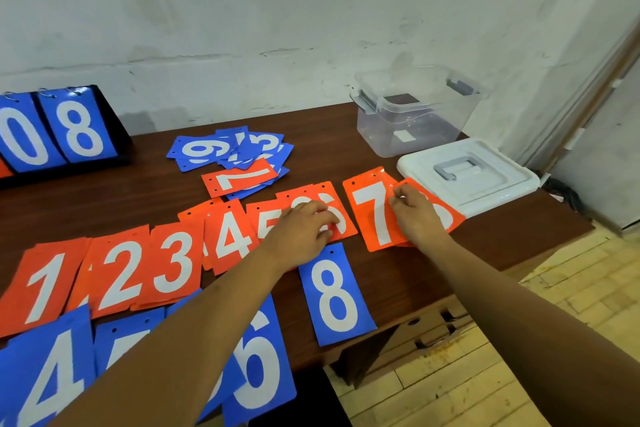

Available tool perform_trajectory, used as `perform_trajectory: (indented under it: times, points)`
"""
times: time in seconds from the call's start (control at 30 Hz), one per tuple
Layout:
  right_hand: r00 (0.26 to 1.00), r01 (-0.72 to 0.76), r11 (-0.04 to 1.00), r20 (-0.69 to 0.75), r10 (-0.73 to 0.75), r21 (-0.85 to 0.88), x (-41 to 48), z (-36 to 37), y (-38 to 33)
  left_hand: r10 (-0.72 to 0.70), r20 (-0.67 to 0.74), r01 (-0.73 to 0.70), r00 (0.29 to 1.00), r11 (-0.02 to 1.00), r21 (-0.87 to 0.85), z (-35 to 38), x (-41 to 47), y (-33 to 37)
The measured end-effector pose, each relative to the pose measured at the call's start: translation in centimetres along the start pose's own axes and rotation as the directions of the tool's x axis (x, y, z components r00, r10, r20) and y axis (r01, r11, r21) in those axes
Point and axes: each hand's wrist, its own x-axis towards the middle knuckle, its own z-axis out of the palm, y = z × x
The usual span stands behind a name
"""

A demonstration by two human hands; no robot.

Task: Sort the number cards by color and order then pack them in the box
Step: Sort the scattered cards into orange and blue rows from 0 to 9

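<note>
Orange number cards lie in a row across the dark wooden table (pixel 450 260): 1 (pixel 41 284), 2 (pixel 119 274), 3 (pixel 175 262), 4 (pixel 230 234), 5 (pixel 266 217), 6 (pixel 337 215) and 7 (pixel 375 213). My left hand (pixel 304 229) rests flat on the 5 and 6 cards. My right hand (pixel 417 215) pinches an orange card (pixel 446 213) lying just right of the 7. Blue cards 4 (pixel 52 381), 6 (pixel 258 371) and 8 (pixel 336 295) lie nearer me. A mixed pile (pixel 235 152) sits behind. The clear plastic box (pixel 412 111) stands open at the back right.
The box's white lid (pixel 467 177) lies on the table's right end, just beyond my right hand. A black flip scoreboard (pixel 59 132) showing blue 0 and 8 stands at the back left. The table's right edge drops to a tiled floor (pixel 502 374).
</note>
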Motion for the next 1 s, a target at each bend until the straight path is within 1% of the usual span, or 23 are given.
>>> perform_trajectory:
  times: [0.07,0.2,0.3,0.37,0.47,0.63,0.7,0.77,0.83,0.93,1.0]
  points:
    - [0.999,-0.031,0.999,-0.031,0.03,-0.038,0.5,-0.5,0.2,-0.002,0.003,0.002,1.0,1.0,-0.007,0.0,-0.2,-0.2]
    - [0.994,0.02,0.998,-0.107,-0.026,-0.054,1.1,-0.5,-0.5,-0.001,0.005,0.001,1.0,1.0,-0.005,0.0,-0.3,-0.3]
    - [0.981,0.055,0.986,-0.174,-0.083,-0.157,2.1,0.6,-1.4,-0.005,0.009,0.005,1.0,1.0,-0.01,0.0,-0.3,-0.2]
    - [0.984,0.019,0.971,-0.17,-0.06,-0.238,2.7,1.3,-2.1,-0.005,0.005,0.005,1.0,1.0,-0.011,-0.1,-0.4,-0.2]
    - [0.989,-0.046,0.9,-0.148,-0.021,-0.433,2.8,2.1,-2.8,-0.01,0.007,0.01,1.0,1.0,-0.012,0.0,-0.4,-0.2]
    - [0.986,-0.039,0.856,-0.16,-0.052,-0.515,2.3,3.3,-2.5,-0.009,-0.007,0.008,1.0,1.0,-0.022,0.0,-0.6,-0.2]
    - [0.975,0.018,0.867,-0.185,-0.126,-0.499,2.1,3.4,-2.7,0.011,-0.047,-0.013,0.999,0.999,-0.036,-0.2,-0.7,-0.4]
    - [0.957,0.115,0.903,-0.198,-0.212,-0.413,2.0,3.3,-3.4,0.021,-0.112,-0.029,0.994,0.997,-0.075,-1.0,-0.9,-0.7]
    - [0.947,0.201,0.918,-0.172,-0.272,-0.343,2.1,3.4,-5.0,-0.007,-0.18,-0.012,0.984,0.995,-0.103,-2.4,-0.8,-1.6]
    - [0.951,0.274,0.925,-0.071,-0.302,-0.265,3.2,4.7,-8.1,-0.117,-0.251,0.1,0.961,0.992,-0.079,-4.7,-0.6,-4.8]
    - [0.953,0.297,0.926,0.018,-0.301,-0.232,4.0,6.1,-10.3,-0.252,-0.265,0.244,0.931,0.968,-0.064,-5.8,-0.6,-7.7]
